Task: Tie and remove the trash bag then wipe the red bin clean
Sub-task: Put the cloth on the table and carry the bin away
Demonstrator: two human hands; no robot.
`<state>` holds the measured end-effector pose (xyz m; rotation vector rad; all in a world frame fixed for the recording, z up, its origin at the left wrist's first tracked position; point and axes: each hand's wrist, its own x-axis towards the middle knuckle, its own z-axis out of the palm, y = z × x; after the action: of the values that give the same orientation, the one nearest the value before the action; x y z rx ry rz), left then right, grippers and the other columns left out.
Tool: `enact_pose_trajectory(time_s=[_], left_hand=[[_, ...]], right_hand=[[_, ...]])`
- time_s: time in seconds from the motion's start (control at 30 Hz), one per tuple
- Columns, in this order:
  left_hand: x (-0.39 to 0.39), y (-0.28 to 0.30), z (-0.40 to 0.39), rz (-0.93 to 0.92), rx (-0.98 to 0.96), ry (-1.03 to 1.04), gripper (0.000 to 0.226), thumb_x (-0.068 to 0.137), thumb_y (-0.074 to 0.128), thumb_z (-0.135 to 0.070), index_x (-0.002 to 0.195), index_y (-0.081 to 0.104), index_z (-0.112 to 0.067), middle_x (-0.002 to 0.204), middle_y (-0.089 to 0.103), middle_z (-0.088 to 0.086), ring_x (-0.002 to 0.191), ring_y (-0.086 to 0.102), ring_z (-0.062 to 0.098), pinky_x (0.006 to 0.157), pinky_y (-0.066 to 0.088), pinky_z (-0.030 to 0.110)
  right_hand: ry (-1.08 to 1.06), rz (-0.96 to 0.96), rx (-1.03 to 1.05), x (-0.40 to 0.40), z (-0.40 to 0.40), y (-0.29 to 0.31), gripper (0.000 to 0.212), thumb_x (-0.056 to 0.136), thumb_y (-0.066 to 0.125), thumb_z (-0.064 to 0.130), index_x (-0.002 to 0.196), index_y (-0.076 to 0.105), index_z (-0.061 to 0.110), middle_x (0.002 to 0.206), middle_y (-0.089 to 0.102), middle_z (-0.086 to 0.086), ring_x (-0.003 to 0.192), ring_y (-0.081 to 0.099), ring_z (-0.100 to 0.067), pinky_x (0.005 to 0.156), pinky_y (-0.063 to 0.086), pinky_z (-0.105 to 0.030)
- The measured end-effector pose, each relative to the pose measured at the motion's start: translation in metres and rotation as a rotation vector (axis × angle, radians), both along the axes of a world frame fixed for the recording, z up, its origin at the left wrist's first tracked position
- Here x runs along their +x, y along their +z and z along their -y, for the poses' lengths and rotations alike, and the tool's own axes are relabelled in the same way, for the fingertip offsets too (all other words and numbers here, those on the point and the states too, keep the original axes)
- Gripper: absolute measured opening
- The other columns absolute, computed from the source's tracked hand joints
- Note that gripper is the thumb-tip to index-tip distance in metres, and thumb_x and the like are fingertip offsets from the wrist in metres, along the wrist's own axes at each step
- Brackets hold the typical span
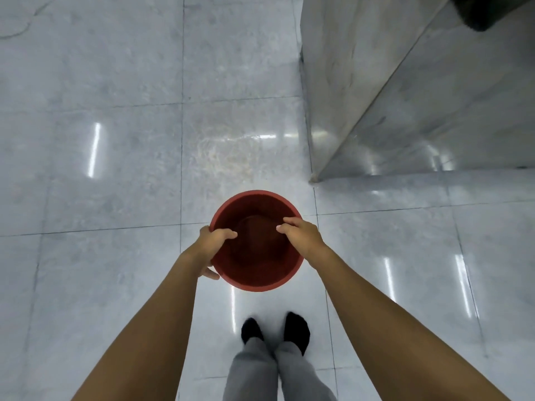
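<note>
So the red bin point(256, 241) is being held by its rim in both hands, out in front of the person and above the shiny grey tiled floor point(115, 154); can't tell if the bottom is touching the floor or hanging just over it. The left hand point(212, 246) is hooked over the left side of the rim, fingers point(228, 235) curled down inside the bin and the thumb poking out underneath on the outer wall, so it's properly gripping the rim. The right hand point(301, 234) does the same on the right side, fingers curled over the edge into the bin, gripping it too. The inside of the bin looks bare, just dark red plastic all the way down to the round bottom, no liner in it that I can see. Both arms are bare and stretched out straight toward it. Below the bin you can see the person's grey trousers point(275, 374) and black socks point(252, 331) planted on the tiles, feet close together. Off toward the far right there's a marble-looking wall corner point(314, 176) that comes down to the floor just beyond the bin, a bit to its right, not touching it. Something dark point(486, 13) sits up in the far right corner, too cut off to tell what it is.
</note>
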<state>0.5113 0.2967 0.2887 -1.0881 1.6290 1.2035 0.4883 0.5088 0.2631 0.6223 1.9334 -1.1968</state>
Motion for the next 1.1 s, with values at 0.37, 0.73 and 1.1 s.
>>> enact_pose_trajectory(time_s=[0.37, 0.73, 1.1], left_hand=[[0.057, 0.012, -0.065, 0.058, 0.017, -0.161, 0.073, 0.064, 0.060, -0.023, 0.132, 0.032, -0.018, 0.132, 0.045, 0.016, 0.106, 0.056, 0.041, 0.067, 0.058, 0.056], [0.114, 0.000, -0.170, 0.085, 0.039, -0.260, 0.073, 0.066, 0.059, -0.019, 0.134, 0.032, -0.015, 0.127, 0.048, 0.016, 0.103, 0.057, 0.039, 0.068, 0.059, 0.056], [0.143, -0.056, -0.314, 0.120, 0.028, -0.340, 0.079, 0.059, 0.059, -0.021, 0.134, 0.034, -0.017, 0.119, 0.053, 0.013, 0.104, 0.057, 0.035, 0.065, 0.058, 0.050]], right_hand=[[-0.110, -0.012, 0.125, 0.075, -0.068, 0.029, 0.036, 0.083, 0.062, 0.047, 0.111, 0.066, 0.026, 0.130, 0.053, -0.007, 0.118, 0.051, -0.032, 0.103, 0.043, -0.046], [-0.128, 0.003, 0.159, 0.135, -0.181, 0.018, 0.037, 0.082, 0.061, 0.049, 0.107, 0.065, 0.022, 0.125, 0.056, -0.006, 0.115, 0.053, -0.031, 0.102, 0.043, -0.049], [-0.058, 0.056, 0.157, 0.171, -0.332, -0.035, 0.038, 0.080, 0.061, 0.050, 0.105, 0.065, 0.023, 0.128, 0.055, -0.007, 0.115, 0.054, -0.031, 0.103, 0.043, -0.049]])
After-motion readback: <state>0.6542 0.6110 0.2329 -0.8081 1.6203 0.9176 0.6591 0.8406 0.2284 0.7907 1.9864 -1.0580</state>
